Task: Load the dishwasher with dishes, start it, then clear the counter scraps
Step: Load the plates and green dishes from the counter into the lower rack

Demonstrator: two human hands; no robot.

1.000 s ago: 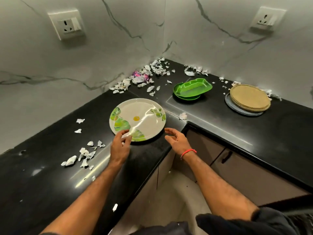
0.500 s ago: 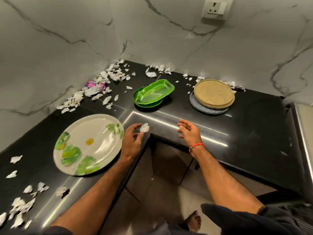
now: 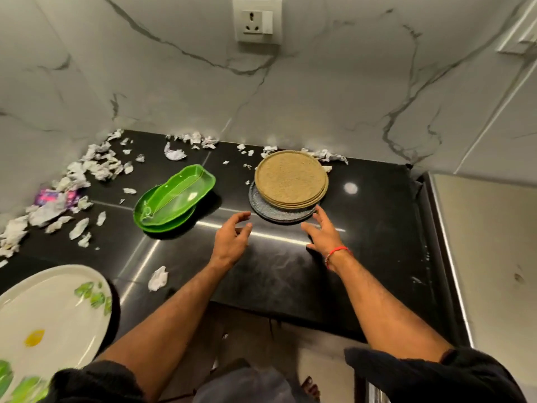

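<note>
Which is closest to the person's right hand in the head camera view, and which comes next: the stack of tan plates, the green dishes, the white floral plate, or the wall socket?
From the right hand, nearest first:
1. Stack of tan plates, just ahead of the fingertips.
2. Green dishes, off to the left.
3. White floral plate, far left at the counter's near edge.

Wall socket: high on the wall; too close to call against the floral plate.

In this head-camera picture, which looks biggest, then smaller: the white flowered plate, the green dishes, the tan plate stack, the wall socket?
1. White flowered plate, though it is nearest the camera and partly cut off.
2-3. Green dishes and tan plate stack look alike.
4. Wall socket.
</note>
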